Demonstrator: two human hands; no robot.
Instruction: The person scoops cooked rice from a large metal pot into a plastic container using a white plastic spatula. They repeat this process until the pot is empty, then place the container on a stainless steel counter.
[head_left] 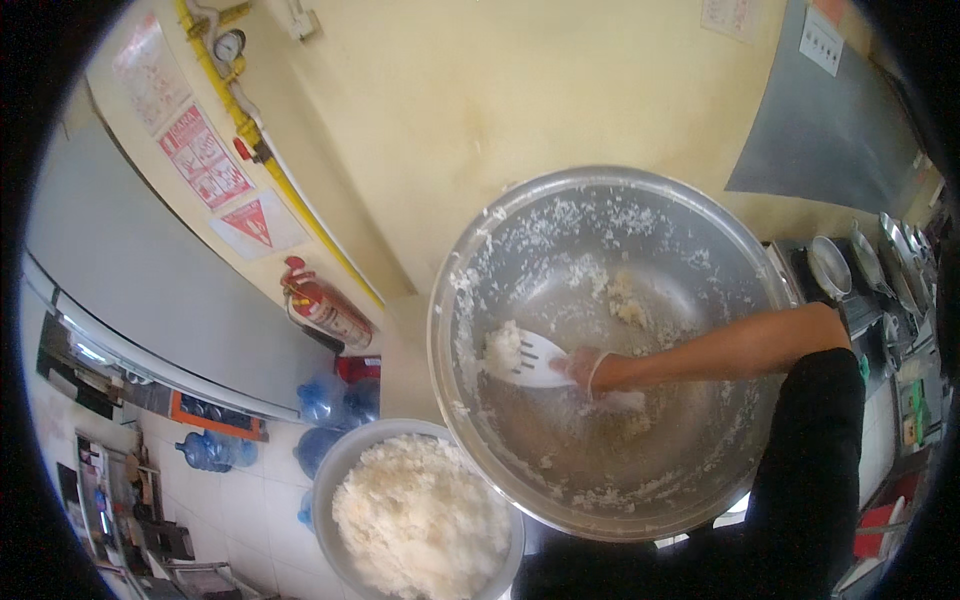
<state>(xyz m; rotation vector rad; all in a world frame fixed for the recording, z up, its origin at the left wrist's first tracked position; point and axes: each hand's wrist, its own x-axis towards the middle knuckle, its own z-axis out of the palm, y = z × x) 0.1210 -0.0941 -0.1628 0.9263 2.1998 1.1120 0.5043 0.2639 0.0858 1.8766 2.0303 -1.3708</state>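
My right hand (585, 370), in what looks like a thin clear glove, is closed round a white slotted spatula (540, 362). A clump of cooked rice (503, 350) sits at the spatula's tip, against the left inner wall of a big metal pot (450, 290). Loose grains cling all round the pot's inside, with a yellowish patch of rice (627, 300) on the far side. Left of the pot and lower in view, a grey basin (322, 500) holds a large heap of white rice (420, 515). My left hand does not show.
A red fire extinguisher (328, 308) and a yellow gas pipe (275, 165) are on the wall at the left. Blue water bottles (205, 450) stand on the tiled floor (250, 520). At the right, several metal pans (830, 267) rest by the wall.
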